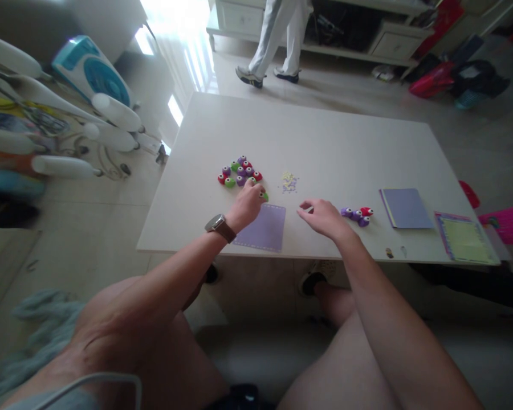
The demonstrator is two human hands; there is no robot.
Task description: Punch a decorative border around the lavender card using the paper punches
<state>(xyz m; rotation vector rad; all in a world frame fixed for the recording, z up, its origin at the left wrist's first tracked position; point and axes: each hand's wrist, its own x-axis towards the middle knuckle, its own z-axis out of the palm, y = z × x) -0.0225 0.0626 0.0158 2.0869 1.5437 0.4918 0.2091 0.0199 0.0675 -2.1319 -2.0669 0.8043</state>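
My left hand [248, 204], wearing a watch [220, 226], is closed on a small green paper punch [264, 196] with an eye-like top. The hand is above the far edge of a purple sheet [267, 228], which has small cut-outs along its borders. Just behind the hand is a cluster of red, green and purple punches [241, 171]. My right hand [320, 216] hovers over the table to the right of the sheet, its thumb and forefinger curved and slightly apart. Beside its wrist lie several purple punches [357, 215] and a red punch [367, 211].
Yellow and purple paper bits [289, 182] lie mid-table [325, 142]. To the right are a stack of purple paper [407, 208], a yellow sheet with a patterned border [465, 236] and two small items near the edge. Another person's legs [277, 40] are beyond the table.
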